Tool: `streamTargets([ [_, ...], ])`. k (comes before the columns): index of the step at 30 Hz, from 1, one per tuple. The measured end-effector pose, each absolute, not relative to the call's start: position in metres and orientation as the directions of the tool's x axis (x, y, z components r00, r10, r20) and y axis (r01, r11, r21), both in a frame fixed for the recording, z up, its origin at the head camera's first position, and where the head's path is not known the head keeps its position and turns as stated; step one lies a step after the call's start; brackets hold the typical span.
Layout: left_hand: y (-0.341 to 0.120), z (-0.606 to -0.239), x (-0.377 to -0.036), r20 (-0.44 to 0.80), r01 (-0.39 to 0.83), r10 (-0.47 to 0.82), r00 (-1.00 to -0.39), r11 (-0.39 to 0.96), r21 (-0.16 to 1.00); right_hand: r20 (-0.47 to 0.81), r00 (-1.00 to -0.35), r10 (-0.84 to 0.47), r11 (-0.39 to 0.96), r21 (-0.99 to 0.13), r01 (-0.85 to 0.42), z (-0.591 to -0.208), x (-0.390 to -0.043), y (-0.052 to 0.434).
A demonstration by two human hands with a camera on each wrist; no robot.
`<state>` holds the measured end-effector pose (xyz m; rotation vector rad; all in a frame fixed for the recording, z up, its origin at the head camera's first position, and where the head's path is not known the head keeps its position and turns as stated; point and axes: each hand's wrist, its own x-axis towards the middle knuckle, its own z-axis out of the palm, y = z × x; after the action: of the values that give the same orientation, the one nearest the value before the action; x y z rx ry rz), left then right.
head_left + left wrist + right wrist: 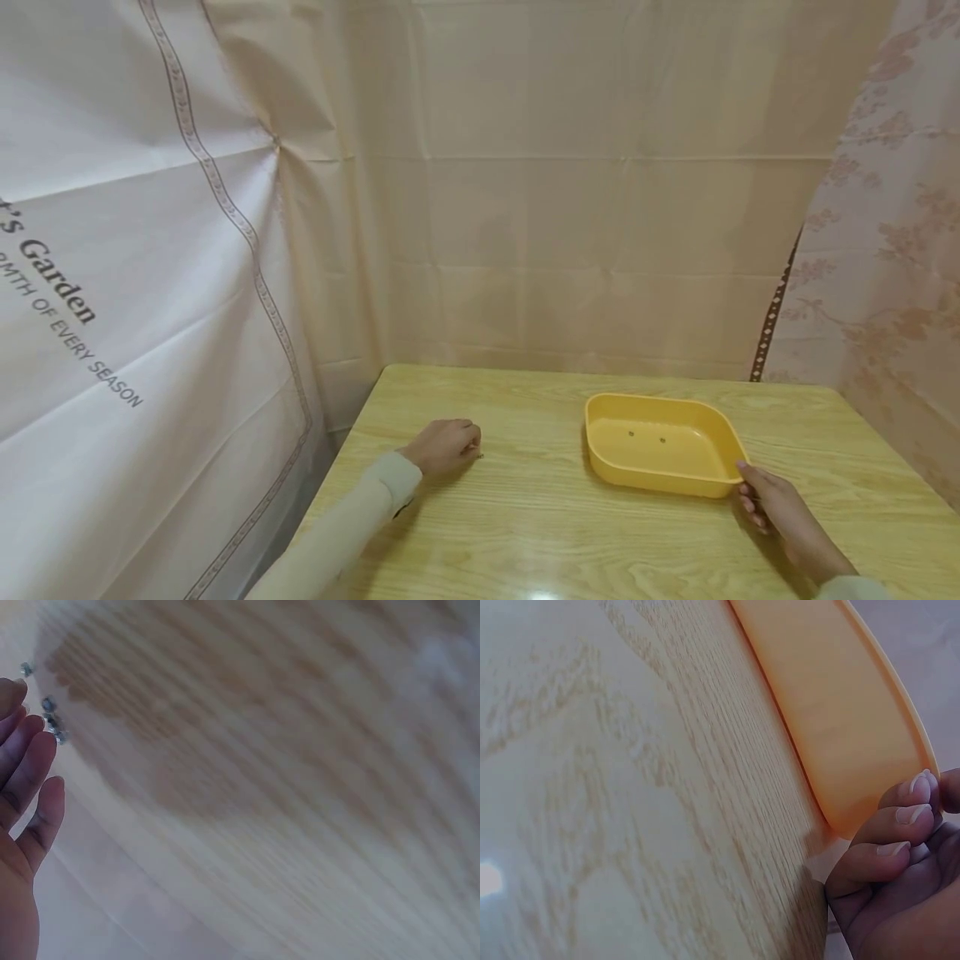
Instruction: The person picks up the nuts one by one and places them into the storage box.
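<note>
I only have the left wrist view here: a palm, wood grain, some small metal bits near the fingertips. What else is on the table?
Observer: A yellow tray stands on the table, off to the right of the left hand.
Operator: Anything in the tray?
Observer: Two small dark specks lie on its floor; too small to identify.
Operator: Where is the other hand?
Observer: The right hand is at the tray's near right corner, fingertips against its outer wall.
</note>
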<state>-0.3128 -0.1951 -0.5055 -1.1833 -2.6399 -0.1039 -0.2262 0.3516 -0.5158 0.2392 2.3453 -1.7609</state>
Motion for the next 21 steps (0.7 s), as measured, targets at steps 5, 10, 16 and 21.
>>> streamTargets([
  [5,-0.202,-0.507,-0.309,0.275,0.749,0.727,-0.630,0.662,-0.033,-0.253,-0.967,0.005,0.277,-0.929,0.244,-0.517,-0.226,0.352],
  [10,-0.205,-0.512,-0.310,0.261,0.738,0.719,-0.644,0.674,-0.033,-0.260,-0.966,0.004,0.265,-0.931,0.252,-0.518,-0.227,0.353],
  [16,-0.206,-0.514,-0.311,0.251,0.735,0.715,-0.652,0.678,-0.022,-0.267,-0.964,0.004,0.272,-0.927,0.258,-0.518,-0.227,0.354],
  [21,-0.208,-0.515,-0.312,0.248,0.732,0.715,-0.654,0.680,-0.033,-0.274,-0.962,0.008,0.278,-0.923,0.265,-0.517,-0.228,0.353],
])
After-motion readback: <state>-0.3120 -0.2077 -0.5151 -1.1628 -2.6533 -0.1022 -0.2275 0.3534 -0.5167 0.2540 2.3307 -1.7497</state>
